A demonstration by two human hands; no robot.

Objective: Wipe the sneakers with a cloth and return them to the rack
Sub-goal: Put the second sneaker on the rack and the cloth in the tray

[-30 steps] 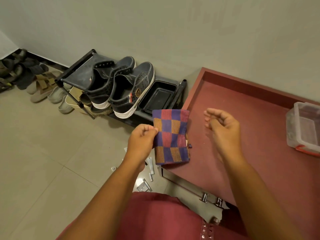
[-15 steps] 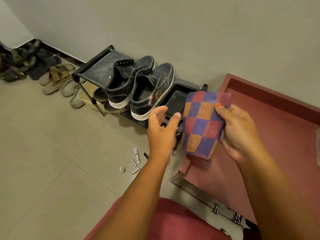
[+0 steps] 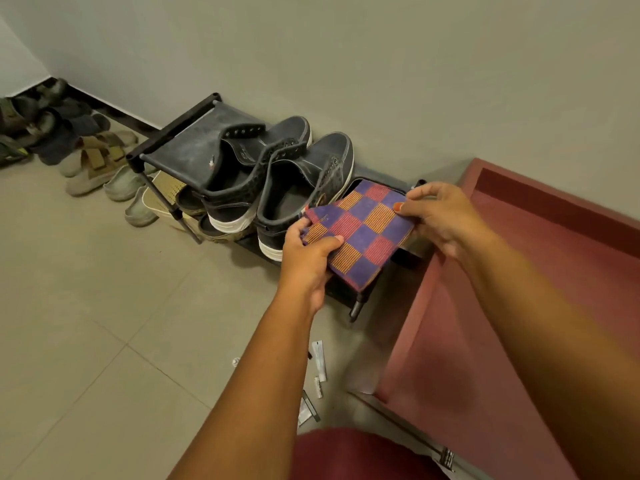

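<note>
Checked cloth (image 3: pixel 360 233): purple, red and orange squares, held flat in the air at centre frame, in front of the rack's right end and the heel of the nearer sneaker

Left hand (image 3: pixel 308 261): at 7 o'clock of the cloth, thumb on top and fingers beneath, pinching its lower left edge

Right hand (image 3: pixel 446 220): at 3 o'clock of the cloth, thumb and forefinger pinching its upper right corner; remaining fingers loosely curled behind

Sneakers, pair, dark grey with white soles: left sneaker (image 3: pixel 242 174) and right sneaker (image 3: pixel 304 188) side by side on the top shelf of the rack (image 3: pixel 180 147), toes to the wall, heels overhanging the front rail, at 11 o'clock of the cloth

Rack: black frame, dark fabric shelf, against the wall; beige slippers (image 3: pixel 166 199) on the lower level

Sandals (image 3: pixel 93 157): assorted, on the floor along the wall at 9 o'clock of the rack

Red tray-like surface (image 3: pixel 519 306): at 4 o'clock of the cloth

Small tubes (image 3: pixel 318 362): scattered on the tiled floor (image 3: pixel 86 323) at 6 o'clock of the cloth
</note>
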